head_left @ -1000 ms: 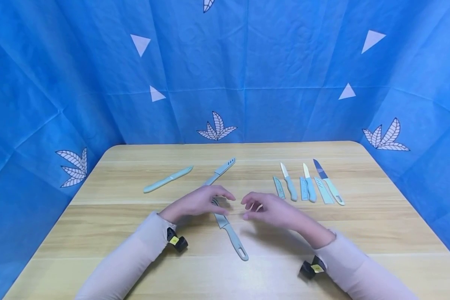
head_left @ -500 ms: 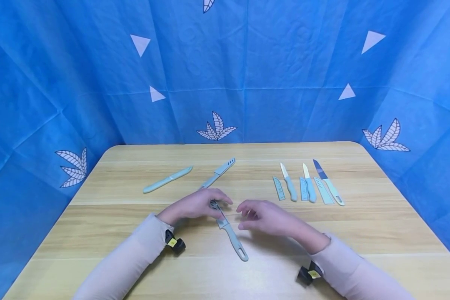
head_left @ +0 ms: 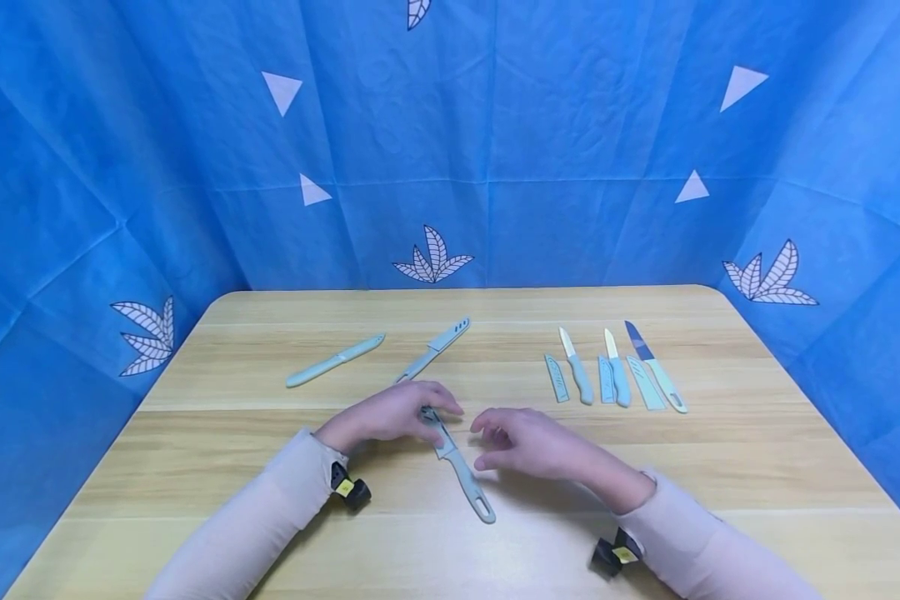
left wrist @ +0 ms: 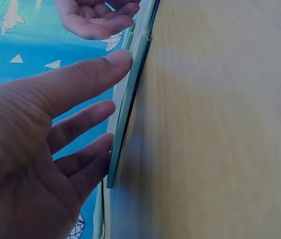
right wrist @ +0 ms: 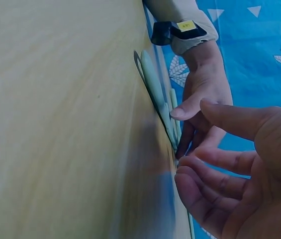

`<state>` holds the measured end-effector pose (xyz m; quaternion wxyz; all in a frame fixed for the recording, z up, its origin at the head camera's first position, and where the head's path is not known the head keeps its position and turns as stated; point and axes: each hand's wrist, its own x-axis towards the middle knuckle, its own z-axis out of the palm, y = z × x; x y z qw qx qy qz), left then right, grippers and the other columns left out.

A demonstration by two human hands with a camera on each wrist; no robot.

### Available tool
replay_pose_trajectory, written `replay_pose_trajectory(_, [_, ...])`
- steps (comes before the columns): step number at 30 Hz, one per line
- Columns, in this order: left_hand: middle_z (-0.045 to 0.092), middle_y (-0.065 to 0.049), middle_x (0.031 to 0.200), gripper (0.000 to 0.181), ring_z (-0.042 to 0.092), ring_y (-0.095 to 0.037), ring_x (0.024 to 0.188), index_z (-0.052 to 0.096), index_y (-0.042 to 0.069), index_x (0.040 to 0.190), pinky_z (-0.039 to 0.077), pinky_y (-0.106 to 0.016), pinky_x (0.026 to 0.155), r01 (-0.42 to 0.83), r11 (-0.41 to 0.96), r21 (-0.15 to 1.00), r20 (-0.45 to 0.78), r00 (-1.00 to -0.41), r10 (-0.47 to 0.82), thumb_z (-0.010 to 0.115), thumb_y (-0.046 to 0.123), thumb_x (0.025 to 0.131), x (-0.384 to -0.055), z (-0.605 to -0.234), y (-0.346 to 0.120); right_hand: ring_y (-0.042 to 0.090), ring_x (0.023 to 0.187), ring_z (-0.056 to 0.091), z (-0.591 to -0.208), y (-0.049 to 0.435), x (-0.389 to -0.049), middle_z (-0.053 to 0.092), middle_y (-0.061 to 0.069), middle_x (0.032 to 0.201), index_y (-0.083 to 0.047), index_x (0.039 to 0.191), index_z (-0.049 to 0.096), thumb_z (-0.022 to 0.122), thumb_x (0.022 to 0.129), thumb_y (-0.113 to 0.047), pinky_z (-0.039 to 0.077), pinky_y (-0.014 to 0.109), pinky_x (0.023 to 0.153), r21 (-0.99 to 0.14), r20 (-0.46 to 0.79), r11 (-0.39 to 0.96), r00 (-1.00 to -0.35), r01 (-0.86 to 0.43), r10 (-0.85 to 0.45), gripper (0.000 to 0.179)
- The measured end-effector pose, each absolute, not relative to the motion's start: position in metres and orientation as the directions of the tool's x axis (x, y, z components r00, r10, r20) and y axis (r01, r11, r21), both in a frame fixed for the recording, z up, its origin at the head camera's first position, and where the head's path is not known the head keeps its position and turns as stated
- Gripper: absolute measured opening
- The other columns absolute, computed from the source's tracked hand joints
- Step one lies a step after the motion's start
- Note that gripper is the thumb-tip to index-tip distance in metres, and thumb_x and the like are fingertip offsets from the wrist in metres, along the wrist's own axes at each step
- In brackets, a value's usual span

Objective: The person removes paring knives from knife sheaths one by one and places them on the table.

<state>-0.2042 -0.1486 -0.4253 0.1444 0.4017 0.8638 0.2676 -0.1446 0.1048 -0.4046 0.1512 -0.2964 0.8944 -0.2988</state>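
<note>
A light blue-green knife in its slotted sheath (head_left: pixel 465 479) lies aslant in the middle of the table, handle toward the person. The left hand (head_left: pixel 401 413) is over the sheath end, partly covering it. In the left wrist view its fairly straight thumb (left wrist: pixel 93 74) reaches the sheath edge, with the fingers spread below. To the right of the knife, the right hand (head_left: pixel 528 442) hovers apart from it with loosely bent fingers, holding nothing. In the right wrist view, the knife handle (right wrist: pixel 152 82) shows beyond this hand's fingers.
Two more sheathed knives, a slim one (head_left: pixel 335 361) and a broader one (head_left: pixel 442 340), lie at the back left. At the right lie a small bare knife (head_left: pixel 581 379), a second bare knife (head_left: pixel 620 382), a dark-bladed knife (head_left: pixel 667 385) and their loose sheaths (head_left: pixel 557 379). A blue curtain (head_left: pixel 570 125) hangs behind.
The left hand has come down slightly onto the sheath end of the middle knife. The right hand has shifted a little left and toward the person. The knives lie as before.
</note>
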Motion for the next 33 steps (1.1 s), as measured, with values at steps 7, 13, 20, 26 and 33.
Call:
replay_pose_trajectory(7, [0.062,0.004,0.124,0.039,0.053,-0.015,0.118,0.072,0.017,0.119,0.046,-0.032,0.103,0.624,0.560,0.545,-0.055,-0.640,0.766,0.081,0.022,0.081,-0.2033,-0.4252,-0.1485,0.013,0.093,0.063,-0.4065,0.1037,-0.1435,0.068,-0.003,0.105,-0.014,0.122,0.063,0.074,0.084,-0.044,0.055,0.033,0.085,-0.610,-0.115,0.658,-0.772,-0.441,-0.625,0.050])
replay_pose_trajectory(13, [0.063,0.004,0.122,0.039,0.054,-0.015,0.116,0.074,0.017,0.115,0.047,-0.031,0.101,0.631,0.563,0.534,-0.072,-0.629,0.774,0.083,0.023,0.078,-0.2057,-0.4214,-0.1511,0.013,0.091,0.062,-0.4059,0.1029,-0.1438,0.068,-0.002,0.102,-0.013,0.121,0.063,0.075,0.084,-0.041,0.055,0.033,0.082,-0.603,-0.124,0.661,-0.767,-0.446,-0.630,0.048])
replay_pose_trajectory(20, [0.062,0.002,0.126,0.045,0.052,-0.018,0.120,0.073,0.019,0.116,0.044,-0.034,0.105,0.679,0.528,0.510,-0.066,-0.581,0.811,0.086,0.027,0.073,-0.2070,-0.4166,-0.1553,0.013,0.091,0.062,-0.4047,0.1040,-0.1461,0.068,-0.003,0.101,-0.014,0.120,0.064,0.076,0.083,-0.041,0.055,0.033,0.083,-0.604,-0.138,0.670,-0.771,-0.431,-0.621,0.047])
replay_pose_trajectory(26, [0.062,0.002,0.126,0.040,0.051,-0.021,0.121,0.074,0.021,0.112,0.043,-0.038,0.105,0.702,0.524,0.482,-0.054,-0.573,0.818,0.086,0.024,0.074,-0.2071,-0.4191,-0.1549,0.013,0.091,0.062,-0.4039,0.1041,-0.1460,0.068,-0.003,0.101,-0.014,0.120,0.064,0.076,0.084,-0.041,0.055,0.033,0.082,-0.599,-0.150,0.677,-0.771,-0.427,-0.619,0.047])
replay_pose_trajectory(33, [0.064,0.003,0.121,0.031,0.054,-0.019,0.116,0.077,0.020,0.105,0.046,-0.035,0.101,0.706,0.520,0.480,-0.032,-0.579,0.815,0.085,0.023,0.075,-0.2047,-0.4210,-0.1516,0.012,0.089,0.062,-0.4049,0.1030,-0.1451,0.068,-0.005,0.097,-0.012,0.120,0.065,0.076,0.084,-0.040,0.055,0.033,0.081,-0.595,-0.143,0.679,-0.774,-0.431,-0.617,0.047])
